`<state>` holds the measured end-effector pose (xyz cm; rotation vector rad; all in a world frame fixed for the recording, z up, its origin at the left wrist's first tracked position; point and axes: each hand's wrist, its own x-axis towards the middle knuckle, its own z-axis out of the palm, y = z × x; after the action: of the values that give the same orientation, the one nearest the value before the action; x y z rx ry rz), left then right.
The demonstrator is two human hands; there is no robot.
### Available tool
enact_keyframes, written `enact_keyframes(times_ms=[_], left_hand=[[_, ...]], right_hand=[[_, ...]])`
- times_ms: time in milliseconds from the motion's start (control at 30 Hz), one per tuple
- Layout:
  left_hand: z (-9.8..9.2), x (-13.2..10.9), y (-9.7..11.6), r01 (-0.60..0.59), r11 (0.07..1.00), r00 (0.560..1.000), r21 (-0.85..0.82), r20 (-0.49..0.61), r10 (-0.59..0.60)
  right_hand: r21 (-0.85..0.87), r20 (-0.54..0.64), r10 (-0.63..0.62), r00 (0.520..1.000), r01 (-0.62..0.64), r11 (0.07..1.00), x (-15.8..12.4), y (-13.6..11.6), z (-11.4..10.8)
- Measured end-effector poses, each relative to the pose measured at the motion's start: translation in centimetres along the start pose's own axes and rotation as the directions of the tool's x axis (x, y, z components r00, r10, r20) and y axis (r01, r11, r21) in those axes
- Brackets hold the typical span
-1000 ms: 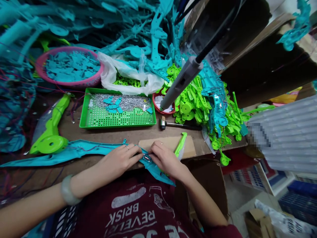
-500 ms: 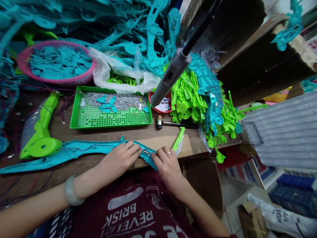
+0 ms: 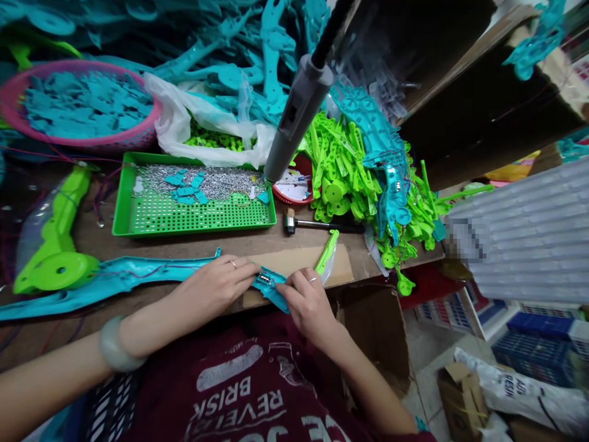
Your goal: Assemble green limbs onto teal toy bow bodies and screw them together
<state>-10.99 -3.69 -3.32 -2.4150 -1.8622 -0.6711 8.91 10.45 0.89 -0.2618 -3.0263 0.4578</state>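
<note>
A long blue plastic part point(image 3: 151, 271) lies along the table's front edge, hollow side up, with a thin wire inside. Its left portion adjoins a green part with a round disc point(image 3: 59, 270). My left hand point(image 3: 223, 285) is closed on the blue part, left of a small metallic piece point(image 3: 264, 279) set in it. At the blue part's right end, my right hand point(image 3: 306, 298) has thumb and fingers pinched together beside that piece. What lies between the right fingertips is too small to make out.
Behind are a green tray point(image 3: 193, 228) of small metal pieces, a hammer point(image 3: 322, 226), a red bowl point(image 3: 294, 199) and green parts point(image 3: 340, 178). A grey tool point(image 3: 299, 116) hangs over the tray. A pink basket point(image 3: 151, 116) stands back left.
The view has shifted, so most of the scene sits further left. My right fingertips have drawn together near the metallic piece; my left hand still holds the blue part.
</note>
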Motion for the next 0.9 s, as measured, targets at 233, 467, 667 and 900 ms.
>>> enact_keyframes(times_ms=[233,467,667,900], left_hand=[[-0.1,0.7,-1.6,0.048,0.965,0.994,-0.258,0.107,-0.021],[-0.6,0.4,-2.1,0.194,0.844,0.975,-0.500,0.190,-0.111],[-0.4,0.7,-2.2,0.198,0.855,0.966,-0.480,0.242,-0.088],[0.2,1.2,-1.0,0.094,0.889,0.990,-0.447,0.139,-0.035]], right_hand=[[0.061,-0.051,0.014,0.999,-0.011,0.998,0.2,0.3,0.3],[0.093,-0.081,0.041,0.996,-0.033,0.995,0.0,0.5,0.8],[0.088,-0.063,0.075,0.995,-0.070,0.994,0.3,0.3,1.0],[0.093,-0.029,0.129,0.991,-0.126,0.988,0.5,-0.1,0.7]])
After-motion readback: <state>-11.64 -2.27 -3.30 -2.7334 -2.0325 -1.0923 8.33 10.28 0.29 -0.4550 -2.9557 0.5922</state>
